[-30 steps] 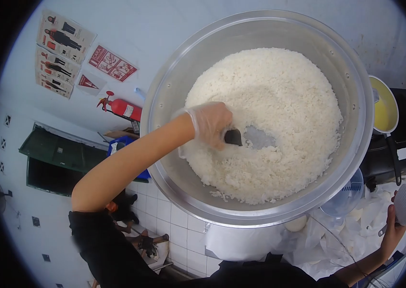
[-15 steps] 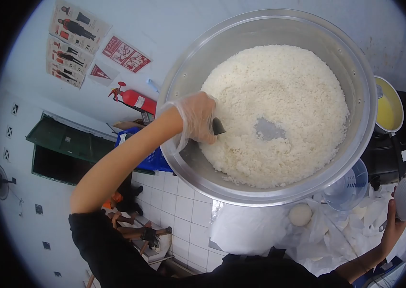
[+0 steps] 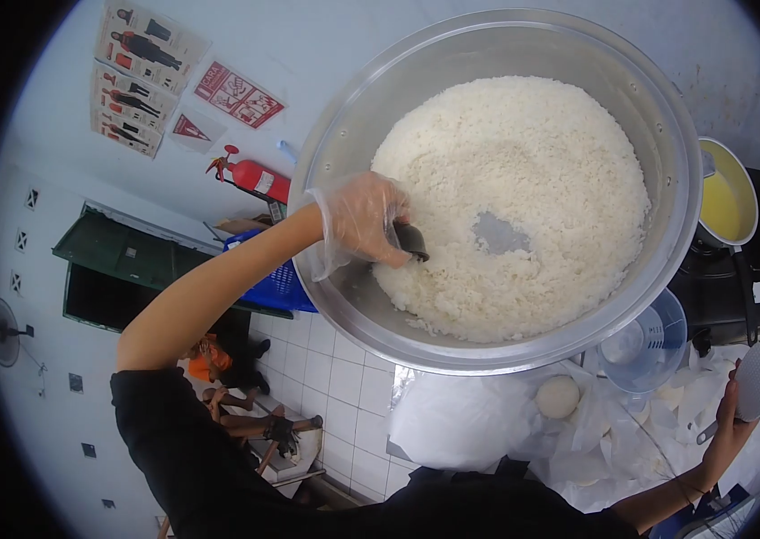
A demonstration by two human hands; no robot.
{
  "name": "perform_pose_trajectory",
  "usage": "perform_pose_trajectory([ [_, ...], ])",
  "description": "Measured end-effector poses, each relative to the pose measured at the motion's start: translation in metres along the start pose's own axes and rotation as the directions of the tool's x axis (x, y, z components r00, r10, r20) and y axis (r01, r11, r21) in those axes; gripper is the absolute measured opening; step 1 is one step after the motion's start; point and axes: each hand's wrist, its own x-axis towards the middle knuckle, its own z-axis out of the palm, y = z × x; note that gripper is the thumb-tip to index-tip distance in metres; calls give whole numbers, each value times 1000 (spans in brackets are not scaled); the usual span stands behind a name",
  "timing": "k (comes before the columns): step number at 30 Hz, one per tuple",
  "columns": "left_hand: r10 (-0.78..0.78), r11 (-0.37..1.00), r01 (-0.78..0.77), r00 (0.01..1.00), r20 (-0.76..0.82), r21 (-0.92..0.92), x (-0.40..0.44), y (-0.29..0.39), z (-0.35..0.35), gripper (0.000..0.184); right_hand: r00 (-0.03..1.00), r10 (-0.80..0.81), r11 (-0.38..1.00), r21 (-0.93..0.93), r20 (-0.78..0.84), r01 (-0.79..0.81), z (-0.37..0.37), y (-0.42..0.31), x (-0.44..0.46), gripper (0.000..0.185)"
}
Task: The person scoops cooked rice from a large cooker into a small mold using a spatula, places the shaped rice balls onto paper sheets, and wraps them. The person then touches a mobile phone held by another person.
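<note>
Here's the left hand (image 3: 366, 218) in a clear plastic glove (image 3: 333, 241), curled round a small dark rounded cup (image 3: 410, 239), seemingly angled to face the fluffy white rice (image 3: 524, 162) just right of it, though fingers mask much of the cup and its contents can't be told. Beyond that hand, the wide silver metal pot (image 3: 667, 117) presumably contains the rice with its tall wall. Far right, the right hand (image 3: 729, 427) grips a pale-grey dimpled paddle (image 3: 755, 382), apparently by its handle, partly hidden behind the fingers.
</note>
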Motion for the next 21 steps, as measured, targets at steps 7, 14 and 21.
perform_pose_trajectory([
  [7,-29,979,34,999,30,-203,-6,1,11,41,998,56,998,-28,42,-55,-5,2,-2,50],
  [14,132,974,-92,973,190,-205,8,50,5,41,999,45,998,-34,-2,-45,-19,-4,-14,49],
  [21,204,932,-158,972,113,-325,-7,63,-6,38,999,-34,998,-43,-1,34,-20,-23,-17,48],
])
